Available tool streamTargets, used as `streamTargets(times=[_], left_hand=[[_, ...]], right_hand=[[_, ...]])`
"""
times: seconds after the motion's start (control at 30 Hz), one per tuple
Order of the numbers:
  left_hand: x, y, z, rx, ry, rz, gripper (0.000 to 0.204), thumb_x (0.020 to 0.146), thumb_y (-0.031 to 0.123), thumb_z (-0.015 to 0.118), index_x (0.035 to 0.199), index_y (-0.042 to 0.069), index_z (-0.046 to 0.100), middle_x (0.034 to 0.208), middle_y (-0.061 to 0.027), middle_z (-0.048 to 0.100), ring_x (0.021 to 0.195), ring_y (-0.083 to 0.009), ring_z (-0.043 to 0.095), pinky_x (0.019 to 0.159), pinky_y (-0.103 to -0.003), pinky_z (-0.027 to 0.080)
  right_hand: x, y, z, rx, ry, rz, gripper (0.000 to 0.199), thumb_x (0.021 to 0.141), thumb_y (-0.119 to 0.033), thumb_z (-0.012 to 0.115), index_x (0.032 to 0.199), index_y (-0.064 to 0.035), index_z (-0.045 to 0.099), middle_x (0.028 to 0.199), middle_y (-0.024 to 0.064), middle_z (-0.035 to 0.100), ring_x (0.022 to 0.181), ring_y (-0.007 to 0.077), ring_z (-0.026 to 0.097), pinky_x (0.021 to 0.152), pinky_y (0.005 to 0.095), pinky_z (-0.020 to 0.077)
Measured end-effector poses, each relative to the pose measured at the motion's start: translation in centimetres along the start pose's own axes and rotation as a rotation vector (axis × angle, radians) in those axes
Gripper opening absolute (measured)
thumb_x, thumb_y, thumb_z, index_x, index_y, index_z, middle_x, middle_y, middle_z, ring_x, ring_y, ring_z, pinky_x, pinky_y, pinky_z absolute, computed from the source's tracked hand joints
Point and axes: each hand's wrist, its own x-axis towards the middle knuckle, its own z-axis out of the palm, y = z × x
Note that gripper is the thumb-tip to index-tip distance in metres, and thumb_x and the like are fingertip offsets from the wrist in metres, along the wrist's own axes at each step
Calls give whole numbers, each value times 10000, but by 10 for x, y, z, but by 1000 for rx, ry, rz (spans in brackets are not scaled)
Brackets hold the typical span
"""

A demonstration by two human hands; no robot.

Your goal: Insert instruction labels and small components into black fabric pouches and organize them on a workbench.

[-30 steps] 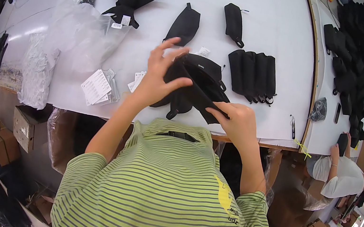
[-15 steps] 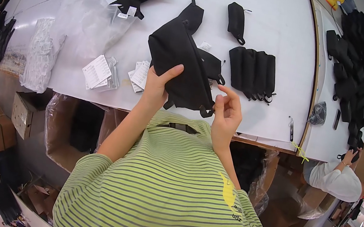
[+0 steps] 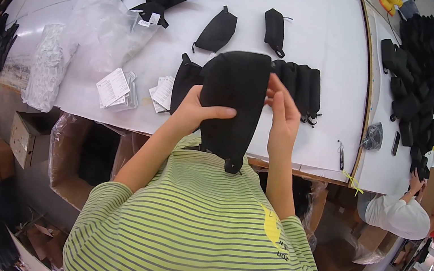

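Note:
A black fabric pouch (image 3: 236,90) stands on end in front of my chest, a small loop at its lower end. My left hand (image 3: 198,112) grips it from the left side, thumb lying across its front and the other fingers hidden behind. At its right edge is my right hand (image 3: 285,112), fingers stretched apart and close to the edge; whether they touch it I cannot tell. Partly behind the held pouch lies another black pouch (image 3: 184,81). A similar pouch (image 3: 217,31) rests beyond it, and a slimmer one (image 3: 274,31) lies to its right.
Several black pouches (image 3: 302,89) lie side by side on the white table (image 3: 337,35). To the left are white printed cards (image 3: 113,88), a clear plastic bag (image 3: 111,31) and a white bundle (image 3: 47,67). Thread snips (image 3: 341,155) lie near the front edge. A co-worker (image 3: 399,215) sits at right.
The held pouch has turned more upright and its broad face now shows. My right hand has moved from its lower loop up along its right edge. The pouches behind are more exposed.

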Motion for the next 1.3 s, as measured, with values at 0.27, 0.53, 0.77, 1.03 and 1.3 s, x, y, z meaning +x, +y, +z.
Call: streamTargets(times=[0.27,0.53,0.77,1.03,1.3], left_hand=[[-6,5,11,-50,34,-77,332,727,51,737,1026,-42,627,938,-101,672,839,-162,647,792,-282,515],[7,11,-12,-323,240,-20,323,764,87,699,1048,-22,591,938,-103,659,799,-189,656,731,-311,545],[5,14,-14,-184,260,37,307,758,73,715,1028,-28,610,931,-100,669,803,-171,655,721,-297,539],[-10,11,-8,355,96,70,295,768,150,744,981,-29,644,901,-85,684,813,-130,643,730,-260,512],[-11,14,-15,278,133,-27,351,758,180,756,999,-45,635,920,-94,678,824,-146,641,757,-270,508]], right_hand=[[20,2,3,-396,237,-335,76,775,-62,714,845,-68,687,821,12,629,723,107,538,611,256,417],[-28,-21,8,-609,-183,-412,113,664,-33,751,755,-57,689,792,19,608,749,159,534,641,276,413],[-27,-33,3,-911,-189,-545,267,778,-266,690,1022,-157,702,1150,42,607,1098,249,504,941,392,331],[41,-15,-28,-1412,57,-639,428,882,-341,555,1304,-271,538,1471,116,319,1346,313,255,1070,452,178],[57,21,-27,-1461,321,-395,462,923,-332,522,1334,-125,472,1411,175,364,1299,346,317,1053,498,216]])
